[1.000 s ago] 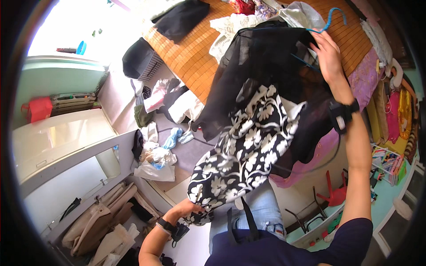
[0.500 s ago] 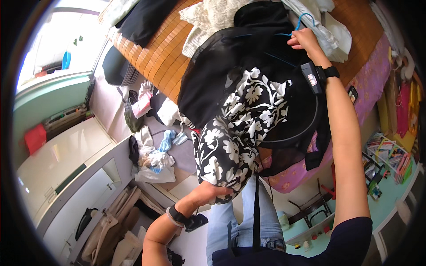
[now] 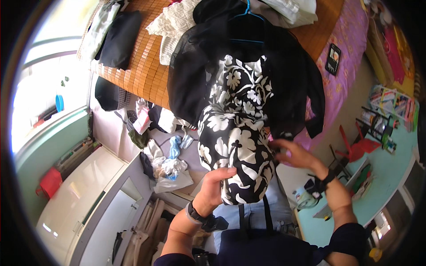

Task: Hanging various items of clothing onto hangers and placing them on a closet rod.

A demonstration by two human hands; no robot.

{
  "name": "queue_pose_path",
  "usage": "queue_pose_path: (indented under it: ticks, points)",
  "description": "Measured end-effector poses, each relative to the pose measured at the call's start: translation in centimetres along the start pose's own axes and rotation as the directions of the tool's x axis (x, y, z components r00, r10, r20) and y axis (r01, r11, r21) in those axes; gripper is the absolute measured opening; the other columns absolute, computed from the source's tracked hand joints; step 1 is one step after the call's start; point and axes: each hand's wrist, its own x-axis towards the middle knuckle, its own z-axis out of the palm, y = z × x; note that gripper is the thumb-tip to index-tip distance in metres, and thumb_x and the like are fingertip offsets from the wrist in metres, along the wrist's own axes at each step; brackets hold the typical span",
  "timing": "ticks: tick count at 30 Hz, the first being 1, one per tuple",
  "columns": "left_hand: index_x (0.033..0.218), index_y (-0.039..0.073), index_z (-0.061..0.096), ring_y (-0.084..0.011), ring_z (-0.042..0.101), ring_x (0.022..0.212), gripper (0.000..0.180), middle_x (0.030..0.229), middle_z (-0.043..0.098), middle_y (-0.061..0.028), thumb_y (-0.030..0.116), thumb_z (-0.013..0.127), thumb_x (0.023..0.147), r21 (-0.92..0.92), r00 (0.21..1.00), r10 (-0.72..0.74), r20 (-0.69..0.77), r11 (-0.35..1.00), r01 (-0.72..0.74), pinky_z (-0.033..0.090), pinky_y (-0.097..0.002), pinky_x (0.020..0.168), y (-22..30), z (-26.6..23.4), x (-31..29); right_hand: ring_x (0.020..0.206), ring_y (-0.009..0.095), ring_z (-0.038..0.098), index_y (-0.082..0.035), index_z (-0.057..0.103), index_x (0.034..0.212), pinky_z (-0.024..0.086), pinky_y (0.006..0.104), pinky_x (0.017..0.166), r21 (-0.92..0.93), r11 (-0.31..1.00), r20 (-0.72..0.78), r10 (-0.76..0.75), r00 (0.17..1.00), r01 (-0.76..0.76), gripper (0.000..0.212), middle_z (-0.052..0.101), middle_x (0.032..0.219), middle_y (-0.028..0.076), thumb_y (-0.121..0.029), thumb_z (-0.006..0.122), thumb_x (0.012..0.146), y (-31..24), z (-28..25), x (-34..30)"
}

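A black dress with a white floral print [image 3: 239, 142] lies partly on the bed, its lower part gathered towards me. Its sheer black sleeves spread to both sides, and a blue hanger [image 3: 248, 9] sits at its neck. My left hand [image 3: 213, 186] grips the lower left edge of the floral cloth, thumb on top. Beside the right edge of the skirt is my right hand [image 3: 295, 155], its fingers apart and slightly blurred. Whether those fingertips touch the cloth is unclear.
A bamboo mat [image 3: 133, 80] covers the bed, with a cream knit garment [image 3: 171, 33] and folded dark clothes [image 3: 120, 40] on it. A phone [image 3: 333, 60] rests on the pink floral sheet [image 3: 346, 84]. Rumpled clothes [image 3: 173, 150] lie lower left; a red chair [image 3: 355, 144] stands right.
My right hand has left the hanger and come down to the skirt's right side. The dress now lies straighter, with the hanger showing at its top. My left hand still holds the lower edge.
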Motion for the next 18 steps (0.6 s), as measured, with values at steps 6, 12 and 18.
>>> queue_pose_path:
  ticks: [6,12,18]
  points:
    - [0.116,-0.006,0.043,-0.0288,0.056,0.095,0.048,0.107,0.056,-0.0186,0.018,0.052,0.075,0.012,0.998,0.058,0.000,0.998,-0.058,0.044,-0.0370,0.087,0.5,2.2,1.3,0.126,0.024,0.024,-0.004,0.005,0.136,0.024,0.0349,0.102,0.431,0.902,0.066,-0.054,0.996,0.020,0.102,0.023,0.136,0.016,-0.020,0.075,0.064,-2.9,7.9,-1.0]
    - [0.109,-0.003,0.049,-0.0255,0.058,0.092,0.037,0.105,0.057,-0.0155,0.020,0.053,0.080,0.045,0.992,0.117,0.056,0.992,-0.120,0.046,-0.0333,0.083,1.6,2.6,3.6,0.114,0.022,0.041,-0.002,0.027,0.126,0.034,0.0320,0.095,0.180,0.905,-0.533,-0.240,0.812,0.385,0.068,0.039,0.123,0.012,-0.010,0.066,0.071,-0.7,11.8,3.3]
    - [0.123,-0.007,0.034,-0.0201,0.042,0.112,0.075,0.118,0.047,-0.0154,0.041,0.065,0.074,0.842,0.961,0.115,0.250,0.464,-0.274,0.033,-0.0285,0.094,7.0,-2.8,5.7,0.081,0.014,0.059,0.000,0.051,0.106,0.048,0.0262,0.070,0.905,0.374,-0.365,0.445,0.818,0.201,0.032,0.059,0.095,0.008,0.000,0.048,0.074,-2.3,9.5,3.2]
